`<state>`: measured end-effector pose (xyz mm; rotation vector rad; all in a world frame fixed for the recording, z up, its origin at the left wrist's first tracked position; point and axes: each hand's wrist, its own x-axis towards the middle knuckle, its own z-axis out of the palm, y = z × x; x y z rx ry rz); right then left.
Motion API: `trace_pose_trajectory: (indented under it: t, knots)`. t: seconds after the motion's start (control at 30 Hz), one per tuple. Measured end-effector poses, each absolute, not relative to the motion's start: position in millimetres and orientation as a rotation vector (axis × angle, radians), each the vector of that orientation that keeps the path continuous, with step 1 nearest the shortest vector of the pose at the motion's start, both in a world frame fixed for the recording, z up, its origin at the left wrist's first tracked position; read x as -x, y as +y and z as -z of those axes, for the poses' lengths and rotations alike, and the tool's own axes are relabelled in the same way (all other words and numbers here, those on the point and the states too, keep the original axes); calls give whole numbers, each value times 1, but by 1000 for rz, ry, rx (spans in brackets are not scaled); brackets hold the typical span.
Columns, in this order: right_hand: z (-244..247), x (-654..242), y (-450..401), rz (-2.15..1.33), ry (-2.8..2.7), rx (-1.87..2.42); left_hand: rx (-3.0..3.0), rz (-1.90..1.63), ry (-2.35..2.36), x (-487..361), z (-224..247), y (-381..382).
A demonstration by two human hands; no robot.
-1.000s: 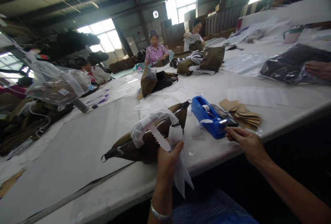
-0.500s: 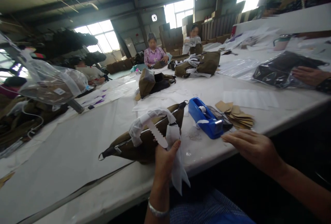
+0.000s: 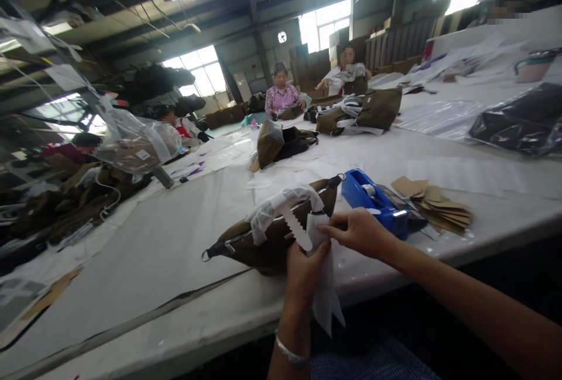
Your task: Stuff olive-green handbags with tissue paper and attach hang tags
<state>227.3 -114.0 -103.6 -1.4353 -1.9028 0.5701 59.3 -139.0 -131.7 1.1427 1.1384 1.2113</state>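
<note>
A brown bag (image 3: 267, 254) with a zipper and dark ends with metal rings lies at the table's front edge. White paper (image 3: 285, 199) wraps its handle, and a loose white strip (image 3: 325, 304) hangs down past the table edge. My left hand (image 3: 306, 269) grips this strip beside the bag, thumb on top. A white piece with a notched edge (image 3: 296, 229) sticks up by that thumb. My right hand (image 3: 362, 233) has its fingertips pinched against the paper, just above the left thumb; anything between them is too small to see. A blue tape dispenser (image 3: 369, 190) stands behind my right hand.
Brown cardboard pieces (image 3: 439, 204) lie fanned out right of the dispenser. Farther back are more brown bags (image 3: 360, 113) and a dark bag in clear plastic (image 3: 518, 119). A metal post (image 3: 162, 176) rises at left. Co-workers sit across the white table (image 3: 184, 198).
My right hand has moved left from the end of the tape dispenser to the paper at my left hand. The left hand still holds the strip. The view has shifted left.
</note>
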Motion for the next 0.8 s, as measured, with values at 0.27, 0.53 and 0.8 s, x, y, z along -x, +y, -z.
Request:
trace_pose_trajectory:
  t: [0.27,0.53,0.8]
  knots:
    - [125,-249,-95,-1129,-1730,1568,-985,-1166,1001,-59,134,-143]
    - [140,-257,-131,-912,-1407,1384,-954,-1179,1001,-60,134,-145]
    - [122,-205,-139,-1084,-1284,1235,-1028,-1219,1131,-75,134,-146]
